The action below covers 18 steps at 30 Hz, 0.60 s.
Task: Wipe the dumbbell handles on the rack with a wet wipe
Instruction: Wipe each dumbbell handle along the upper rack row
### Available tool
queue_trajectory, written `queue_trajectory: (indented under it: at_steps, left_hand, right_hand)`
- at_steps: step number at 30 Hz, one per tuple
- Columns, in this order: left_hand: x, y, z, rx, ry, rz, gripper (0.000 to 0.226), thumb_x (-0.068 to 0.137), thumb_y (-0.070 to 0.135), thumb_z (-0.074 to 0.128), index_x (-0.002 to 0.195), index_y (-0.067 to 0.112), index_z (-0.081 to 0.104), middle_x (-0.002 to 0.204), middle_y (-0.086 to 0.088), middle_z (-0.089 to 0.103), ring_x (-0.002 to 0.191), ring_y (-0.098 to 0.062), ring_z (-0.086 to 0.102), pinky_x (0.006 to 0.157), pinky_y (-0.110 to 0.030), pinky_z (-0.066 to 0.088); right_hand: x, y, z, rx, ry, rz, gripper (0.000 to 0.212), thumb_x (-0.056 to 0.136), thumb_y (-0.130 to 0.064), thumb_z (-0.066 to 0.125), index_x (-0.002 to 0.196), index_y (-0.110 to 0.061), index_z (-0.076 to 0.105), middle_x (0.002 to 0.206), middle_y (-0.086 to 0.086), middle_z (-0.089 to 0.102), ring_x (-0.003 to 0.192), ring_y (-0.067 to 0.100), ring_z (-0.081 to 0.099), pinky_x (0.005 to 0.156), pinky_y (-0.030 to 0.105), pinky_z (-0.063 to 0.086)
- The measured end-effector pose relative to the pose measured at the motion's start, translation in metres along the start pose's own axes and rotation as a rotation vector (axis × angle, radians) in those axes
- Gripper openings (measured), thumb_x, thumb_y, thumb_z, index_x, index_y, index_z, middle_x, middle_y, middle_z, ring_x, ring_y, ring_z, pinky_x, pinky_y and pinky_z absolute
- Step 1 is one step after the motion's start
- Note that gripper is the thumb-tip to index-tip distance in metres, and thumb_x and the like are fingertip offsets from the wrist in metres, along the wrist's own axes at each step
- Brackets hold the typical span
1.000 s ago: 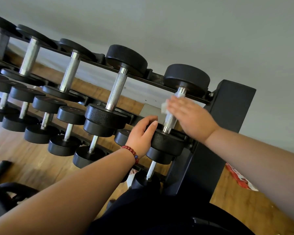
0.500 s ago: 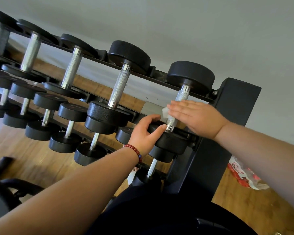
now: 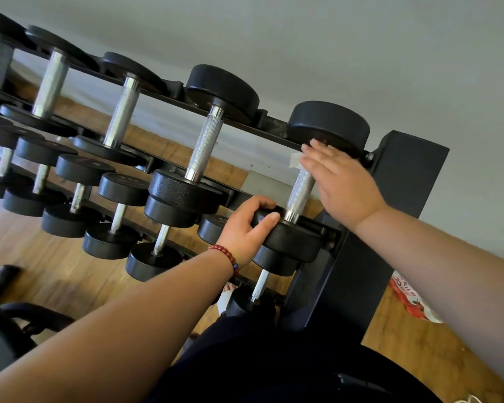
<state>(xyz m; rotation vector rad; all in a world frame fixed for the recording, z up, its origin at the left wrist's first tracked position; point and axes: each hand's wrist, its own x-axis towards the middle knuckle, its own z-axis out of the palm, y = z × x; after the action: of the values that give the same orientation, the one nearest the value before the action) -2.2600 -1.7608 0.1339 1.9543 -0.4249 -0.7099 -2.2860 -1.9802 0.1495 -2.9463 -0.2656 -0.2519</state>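
The black dumbbell rack (image 3: 402,181) holds rows of black dumbbells with knurled silver handles. On the top row's rightmost dumbbell, my left hand (image 3: 245,228) grips the near head (image 3: 291,242), fingers curled over its edge. My right hand (image 3: 338,181) lies flat with straight fingers across the top of that dumbbell's handle (image 3: 300,196), just below the far head (image 3: 329,126). It presses a white wet wipe (image 3: 296,162) against the handle; only a corner of the wipe shows past the fingertips.
The neighbouring dumbbell's handle (image 3: 205,144) stands to the left, with more dumbbells on the lower rows. A red and white packet (image 3: 408,301) lies on the wooden floor right of the rack. Dark equipment (image 3: 12,324) sits at the lower left.
My right hand has slid with the wipe up the handle, from near the lower head to the far head. My left hand has kept its grip on the near head.
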Motion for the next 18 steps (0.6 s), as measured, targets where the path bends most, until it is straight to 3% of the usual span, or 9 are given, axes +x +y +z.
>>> queue_trajectory:
  at_steps: [3,5,8,10,13,15,18]
  left_hand:
    - [0.0,0.001,0.0,0.015,0.008,0.019,0.054,0.076,0.063,0.042,0.113,0.028,0.055,0.11,0.01,0.059,0.104,-0.007,0.056,0.093,-0.034,0.049]
    - [0.0,0.001,0.0,0.022,0.008,0.028,0.053,0.076,0.063,0.042,0.112,0.027,0.055,0.109,0.009,0.059,0.103,-0.008,0.056,0.092,-0.034,0.049]
    - [0.001,0.0,-0.001,0.018,-0.005,0.017,0.057,0.075,0.064,0.041,0.115,0.026,0.055,0.112,0.01,0.059,0.106,-0.007,0.055,0.094,-0.033,0.048]
    - [0.002,-0.001,-0.001,0.02,-0.009,0.019,0.058,0.075,0.064,0.041,0.116,0.026,0.055,0.113,0.01,0.058,0.107,-0.007,0.055,0.095,-0.035,0.048]
    - [0.002,-0.001,0.0,0.015,0.002,0.033,0.058,0.076,0.063,0.042,0.115,0.024,0.056,0.112,0.009,0.059,0.105,-0.009,0.056,0.094,-0.038,0.049]
    - [0.002,-0.002,0.0,0.015,0.003,0.034,0.057,0.076,0.064,0.042,0.115,0.024,0.056,0.111,0.009,0.059,0.105,-0.009,0.056,0.094,-0.039,0.049]
    - [0.002,-0.002,0.0,0.008,-0.005,0.017,0.056,0.075,0.063,0.042,0.115,0.027,0.056,0.112,0.012,0.058,0.105,-0.008,0.056,0.094,-0.04,0.05]
  right_hand:
    - [-0.019,-0.016,0.011,0.038,-0.045,-0.23,0.042,0.092,-0.006,0.036,0.126,0.0,0.061,0.132,0.017,0.059,0.127,0.031,0.052,0.114,0.039,0.028]
    - [-0.019,-0.008,0.004,0.006,-0.101,-0.385,0.042,0.091,-0.006,0.038,0.125,-0.002,0.062,0.132,0.015,0.06,0.124,0.029,0.055,0.112,0.039,0.031]
    - [0.005,0.014,-0.008,-0.059,-0.063,-0.229,0.049,0.086,-0.003,0.031,0.124,0.001,0.061,0.13,0.02,0.06,0.12,0.035,0.058,0.103,0.048,0.042]
    - [0.007,0.009,-0.006,-0.048,-0.027,-0.102,0.047,0.087,-0.003,0.032,0.123,0.003,0.061,0.13,0.021,0.059,0.123,0.036,0.056,0.107,0.045,0.039]
    - [-0.011,-0.008,0.003,0.017,-0.051,-0.208,0.046,0.088,-0.004,0.034,0.124,0.0,0.061,0.132,0.018,0.059,0.125,0.032,0.053,0.114,0.038,0.027]
    - [-0.015,-0.004,0.001,-0.008,-0.095,-0.308,0.043,0.089,-0.005,0.038,0.125,-0.002,0.062,0.133,0.016,0.059,0.126,0.03,0.054,0.112,0.04,0.031]
    - [0.0,0.007,-0.003,-0.022,-0.037,-0.143,0.043,0.088,-0.002,0.039,0.126,-0.001,0.06,0.134,0.016,0.058,0.128,0.032,0.052,0.114,0.041,0.027]
